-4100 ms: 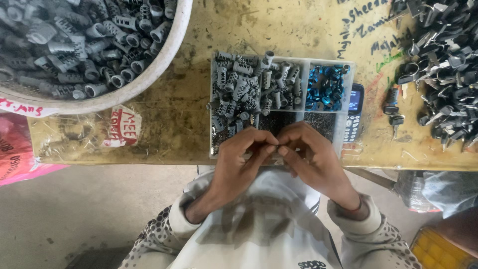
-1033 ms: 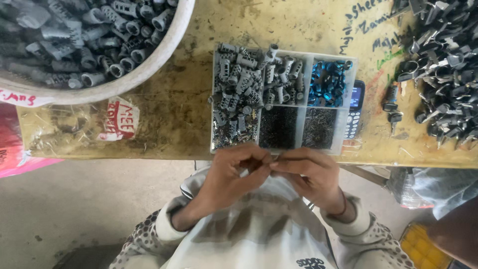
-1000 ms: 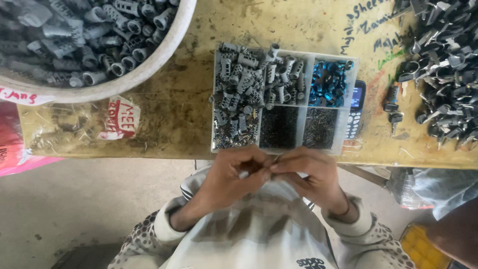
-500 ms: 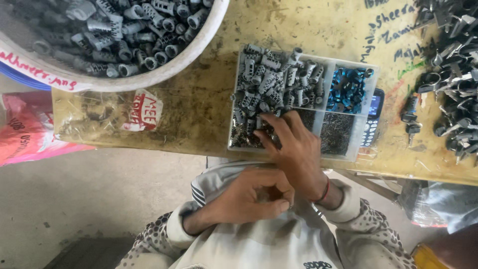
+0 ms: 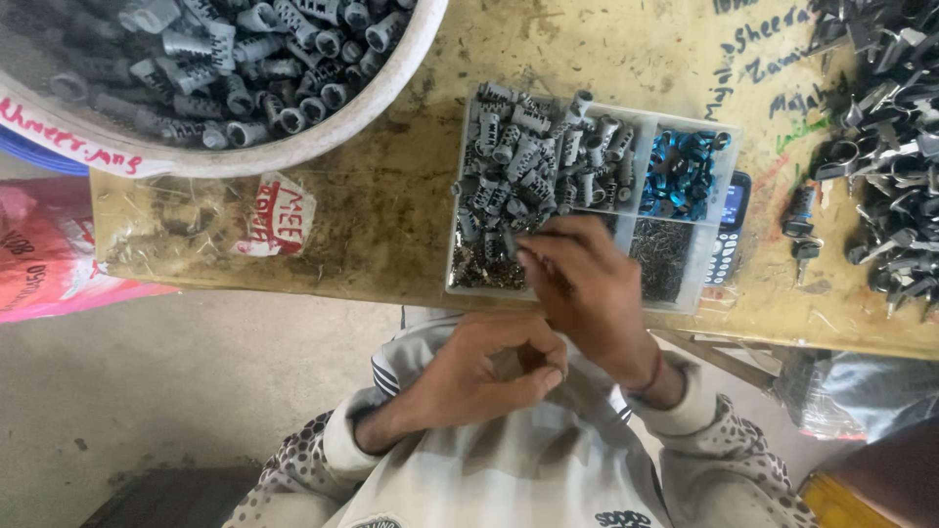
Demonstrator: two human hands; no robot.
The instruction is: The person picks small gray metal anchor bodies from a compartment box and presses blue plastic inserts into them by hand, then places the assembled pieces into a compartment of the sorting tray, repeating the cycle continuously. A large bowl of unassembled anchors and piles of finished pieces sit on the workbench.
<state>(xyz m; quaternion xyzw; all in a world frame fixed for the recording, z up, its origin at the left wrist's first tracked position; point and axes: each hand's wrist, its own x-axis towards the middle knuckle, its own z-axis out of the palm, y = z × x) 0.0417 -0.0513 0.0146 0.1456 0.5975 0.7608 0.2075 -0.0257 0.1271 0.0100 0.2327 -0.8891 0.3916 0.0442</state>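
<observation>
Right hand (image 5: 587, 284): we see fingertips pinching a grey cylinder part (image 5: 511, 242) over the compartment tray (image 5: 699, 284), lifting it clear.
Left hand (image 5: 484, 367): curled at lap, possibly holding something small; cannot tell.

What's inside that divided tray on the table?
The tray holds grey barrels, blue rings and small dark bits. The right hand covers its middle front compartment.
</observation>
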